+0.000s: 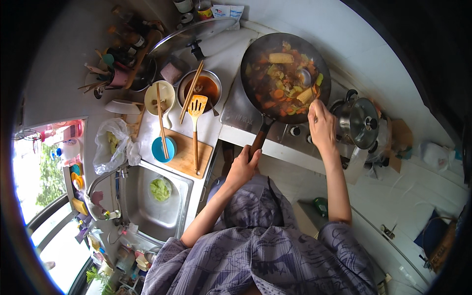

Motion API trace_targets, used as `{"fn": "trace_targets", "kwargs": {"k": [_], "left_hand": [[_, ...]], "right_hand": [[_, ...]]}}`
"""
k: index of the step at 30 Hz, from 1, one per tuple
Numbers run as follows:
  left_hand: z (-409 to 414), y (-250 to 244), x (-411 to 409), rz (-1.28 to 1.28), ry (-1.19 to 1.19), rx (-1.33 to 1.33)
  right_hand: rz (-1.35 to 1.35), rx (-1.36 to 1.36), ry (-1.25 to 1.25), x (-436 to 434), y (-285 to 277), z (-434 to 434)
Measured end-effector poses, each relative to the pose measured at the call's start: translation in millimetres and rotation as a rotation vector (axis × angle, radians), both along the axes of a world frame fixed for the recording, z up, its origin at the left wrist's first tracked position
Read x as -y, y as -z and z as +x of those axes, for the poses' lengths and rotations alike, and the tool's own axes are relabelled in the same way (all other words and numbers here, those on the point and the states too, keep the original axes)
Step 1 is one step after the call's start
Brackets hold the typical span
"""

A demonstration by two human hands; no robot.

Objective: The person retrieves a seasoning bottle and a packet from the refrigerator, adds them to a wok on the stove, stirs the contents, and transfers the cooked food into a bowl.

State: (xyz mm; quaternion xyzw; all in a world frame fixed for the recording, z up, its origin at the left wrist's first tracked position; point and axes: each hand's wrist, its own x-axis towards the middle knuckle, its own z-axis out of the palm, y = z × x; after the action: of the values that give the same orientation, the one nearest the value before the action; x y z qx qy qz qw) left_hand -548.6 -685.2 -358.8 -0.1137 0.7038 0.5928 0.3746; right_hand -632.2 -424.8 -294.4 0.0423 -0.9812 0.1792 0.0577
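Note:
My left hand [243, 166] is wrapped around the brown handle [260, 137] of a dark frying pan [250, 97]. In the pan, a steaming stew [278, 83] holds sliced carrots, green vegetable pieces and sauce. Two corn cob pieces show, one at the far side [281, 58] and one near the right [305, 96]. My right hand [322, 121] grips a metal ladle above the pan's near right rim. The ladle's round bowl [304, 77] rests among the food, and most of its handle is hidden by food and fingers.
Right of the pan stands a lidded steel pot [359, 123]. Leftward are a steel bowl of red-brown sauce [211, 83], a slotted turner [197, 107], chopsticks [160, 114], a cutting board [188, 158] with a blue bowl [156, 151], and a sink [140, 206]. A glass lid [177, 38] leans behind.

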Motion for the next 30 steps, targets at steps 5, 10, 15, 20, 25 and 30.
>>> {"fn": "trace_targets", "kwargs": {"k": [5,10,15,20,25,30], "left_hand": [[-4.5,-7.3,2.4,-0.004,0.016,0.042],[-4.7,-4.2,8.0,0.073,0.026,0.087],[-6.5,-8.2,10.7,0.166,0.011,0.167],[-8.2,-8.5,15.8,0.269,-0.046,0.247],[1.1,8.4,23.3,0.338,-0.069,0.273],[9.9,20.0,32.9,0.372,-0.158,0.386]], "right_hand": [[-0.108,-0.03,-0.024,12.8,-22.3,19.1],[0.205,-0.085,-0.162,8.3,-42.6,27.3],[0.291,-0.109,-0.204,-14.2,-35.3,33.7],[-0.321,-0.07,0.125,-17.9,-27.5,34.8],[-0.996,-0.088,0.353,-19.0,-15.1,31.0],[-0.781,-0.077,0.255,-13.6,-5.2,22.1]]}}
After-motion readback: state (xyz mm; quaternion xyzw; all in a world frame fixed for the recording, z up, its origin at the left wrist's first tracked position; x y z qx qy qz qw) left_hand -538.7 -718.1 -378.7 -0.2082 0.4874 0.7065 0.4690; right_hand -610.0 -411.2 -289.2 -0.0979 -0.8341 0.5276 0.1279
